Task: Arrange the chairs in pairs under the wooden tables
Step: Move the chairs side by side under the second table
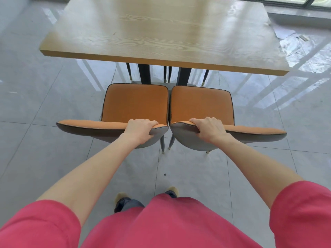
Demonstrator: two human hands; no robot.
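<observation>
Two orange chairs with grey backs stand side by side in front of a light wooden table (161,56). The left chair (136,102) and the right chair (200,104) touch at their inner edges, and their seats sit just short of the table's near edge. My left hand (140,129) grips the top of the left chair's backrest near its right end. My right hand (208,128) grips the top of the right chair's backrest near its left end. Both arms are stretched out straight.
Dark table legs (145,72) and thin chair legs (129,70) of chairs on the far side show under the tabletop. Grey glossy floor tiles (53,158) surround everything. A window frame (286,2) runs along the far right. My feet (123,199) stand behind the chairs.
</observation>
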